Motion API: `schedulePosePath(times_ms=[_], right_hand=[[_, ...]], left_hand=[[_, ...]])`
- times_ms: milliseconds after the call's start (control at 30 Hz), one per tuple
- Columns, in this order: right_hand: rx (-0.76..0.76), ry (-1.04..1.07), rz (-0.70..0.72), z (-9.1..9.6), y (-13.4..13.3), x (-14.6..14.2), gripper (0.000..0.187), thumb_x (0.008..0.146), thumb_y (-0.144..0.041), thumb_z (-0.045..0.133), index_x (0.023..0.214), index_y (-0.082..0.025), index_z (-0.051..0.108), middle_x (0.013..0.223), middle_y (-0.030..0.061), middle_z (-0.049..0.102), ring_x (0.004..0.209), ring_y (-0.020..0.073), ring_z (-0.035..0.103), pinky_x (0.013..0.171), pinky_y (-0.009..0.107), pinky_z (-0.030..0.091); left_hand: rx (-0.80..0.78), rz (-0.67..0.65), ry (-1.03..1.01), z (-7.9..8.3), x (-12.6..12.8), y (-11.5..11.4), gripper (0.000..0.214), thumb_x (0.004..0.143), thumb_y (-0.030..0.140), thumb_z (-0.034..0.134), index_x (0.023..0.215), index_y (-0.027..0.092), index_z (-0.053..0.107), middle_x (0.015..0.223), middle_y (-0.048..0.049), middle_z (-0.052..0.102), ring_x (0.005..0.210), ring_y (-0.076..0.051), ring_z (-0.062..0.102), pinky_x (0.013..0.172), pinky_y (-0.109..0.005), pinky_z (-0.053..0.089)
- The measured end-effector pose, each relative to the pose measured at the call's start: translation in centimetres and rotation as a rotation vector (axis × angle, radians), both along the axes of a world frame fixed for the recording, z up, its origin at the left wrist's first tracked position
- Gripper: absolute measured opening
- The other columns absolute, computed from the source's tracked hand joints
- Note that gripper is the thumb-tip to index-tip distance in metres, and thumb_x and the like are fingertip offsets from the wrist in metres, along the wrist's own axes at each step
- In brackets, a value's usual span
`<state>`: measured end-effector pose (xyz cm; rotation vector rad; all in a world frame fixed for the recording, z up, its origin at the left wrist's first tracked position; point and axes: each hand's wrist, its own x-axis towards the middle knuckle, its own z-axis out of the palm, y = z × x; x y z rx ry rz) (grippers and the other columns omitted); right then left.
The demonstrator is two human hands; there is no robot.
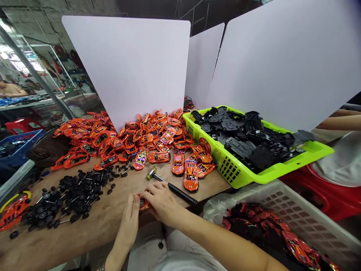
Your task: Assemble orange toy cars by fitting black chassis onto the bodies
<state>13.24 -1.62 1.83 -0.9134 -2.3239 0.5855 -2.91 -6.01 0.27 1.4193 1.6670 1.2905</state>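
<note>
At the table's front edge, my left hand (131, 212) and my right hand (159, 199) are closed around an orange toy car (143, 204). Only a small part of the car and one wheel show between the fingers. Just beyond lies a hammer (180, 193) with a black handle and a yellowish head. Several orange car bodies (191, 175) sit to the right of the hammer. A loose heap of black wheels on metal axles (81, 192) spreads over the table on the left.
Behind, a large pile of orange car bodies (152, 131) leans against a white panel (135, 67). A lime-green basket (239, 177) of black chassis parts stands right. Below it, a white crate (299, 203) holds more cars. A blue bin (28, 139) is far left.
</note>
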Motion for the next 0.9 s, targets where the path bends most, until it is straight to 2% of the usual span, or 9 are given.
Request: schedulePosePath(times_ms=[100, 200, 267, 333, 400, 467, 533, 667, 900], right_hand=[[-0.360, 0.469, -0.023, -2.4, 0.7, -0.3, 0.030, 0.086, -0.037, 0.067, 0.109, -0.020, 0.059, 0.109, 0.0087, 0.064, 0.104, 0.0250, 0.058, 0.092, 0.042, 0.046], [-0.753, 0.922, 0.094, -4.3, 0.5, -0.1, 0.048, 0.086, -0.056, 0.063, 0.118, -0.022, 0.052, 0.112, 0.0097, 0.065, 0.104, 0.0244, 0.062, 0.092, 0.041, 0.049], [-0.871, 1.009, 0.137, -4.7, 0.2, 0.3, 0.064, 0.081, -0.063, 0.066, 0.128, -0.024, 0.046, 0.115, 0.0103, 0.063, 0.106, 0.0254, 0.063, 0.092, 0.042, 0.050], [-0.831, 0.976, 0.093, -4.1, 0.2, 1.2, 0.077, 0.078, -0.062, 0.070, 0.138, -0.028, 0.038, 0.122, 0.0109, 0.059, 0.112, 0.0254, 0.061, 0.092, 0.041, 0.051], [-0.642, 0.847, 0.033, -2.8, 0.7, 2.3, 0.078, 0.080, -0.055, 0.071, 0.144, -0.030, 0.035, 0.134, 0.0118, 0.052, 0.124, 0.0253, 0.054, 0.099, 0.041, 0.047], [-0.420, 0.635, 0.038, -1.5, 1.5, 3.3, 0.065, 0.083, -0.045, 0.071, 0.140, -0.027, 0.045, 0.136, 0.0112, 0.051, 0.128, 0.0251, 0.049, 0.105, 0.040, 0.041], [-0.322, 0.438, 0.055, -1.0, 2.2, 3.8, 0.042, 0.086, -0.034, 0.069, 0.125, -0.023, 0.060, 0.124, 0.0097, 0.061, 0.116, 0.0236, 0.057, 0.100, 0.038, 0.044], [-0.381, 0.316, -0.037, -2.2, 2.7, 3.2, 0.019, 0.085, -0.020, 0.068, 0.104, -0.018, 0.068, 0.099, 0.0055, 0.070, 0.092, 0.0202, 0.065, 0.084, 0.032, 0.050], [-0.517, 0.342, 0.055, -2.8, 3.8, 3.1, 0.049, 0.081, -0.025, 0.075, 0.126, -0.021, 0.057, 0.120, 0.0079, 0.063, 0.109, 0.0210, 0.061, 0.093, 0.033, 0.049]], left_hand=[[0.057, 0.006, 0.106, 0.7, 0.1, -0.5, 0.051, 0.088, 0.060, 0.050, 0.121, 0.022, 0.055, 0.118, -0.0116, 0.067, 0.111, -0.031, 0.063, 0.095, -0.049, 0.050], [0.086, -0.041, 0.222, 0.9, 0.2, -0.6, 0.048, 0.082, 0.055, 0.062, 0.116, 0.021, 0.056, 0.115, -0.0119, 0.067, 0.109, -0.031, 0.063, 0.094, -0.049, 0.050], [0.078, -0.098, 0.237, 0.9, 0.4, -0.4, 0.037, 0.086, 0.051, 0.060, 0.110, 0.022, 0.060, 0.108, -0.0102, 0.069, 0.101, -0.028, 0.066, 0.088, -0.045, 0.052], [0.108, -0.119, 0.258, 0.8, 0.6, -0.2, 0.030, 0.088, 0.047, 0.058, 0.106, 0.022, 0.062, 0.103, -0.0087, 0.070, 0.097, -0.026, 0.067, 0.085, -0.041, 0.053], [0.150, -0.117, 0.299, 0.8, 0.8, 0.0, 0.028, 0.087, 0.045, 0.061, 0.104, 0.023, 0.064, 0.101, -0.0079, 0.071, 0.095, -0.026, 0.067, 0.083, -0.040, 0.053], [0.153, -0.134, 0.319, 0.8, 0.9, 0.3, 0.025, 0.086, 0.044, 0.062, 0.102, 0.024, 0.065, 0.101, -0.0072, 0.072, 0.095, -0.026, 0.067, 0.082, -0.039, 0.054], [0.111, -0.158, 0.297, 0.4, 0.8, 0.6, 0.027, 0.085, 0.044, 0.063, 0.102, 0.024, 0.066, 0.102, -0.0071, 0.073, 0.097, -0.027, 0.068, 0.083, -0.040, 0.054], [-0.045, -0.210, 0.135, -1.5, 0.1, 1.4, 0.032, 0.083, 0.048, 0.064, 0.100, 0.021, 0.067, 0.099, -0.0076, 0.075, 0.091, -0.025, 0.070, 0.080, -0.038, 0.057], [-0.036, -0.123, -0.063, -3.7, 0.8, 1.4, 0.028, 0.085, 0.045, 0.062, 0.091, 0.018, 0.068, 0.091, -0.0058, 0.074, 0.085, -0.022, 0.070, 0.078, -0.034, 0.057]])
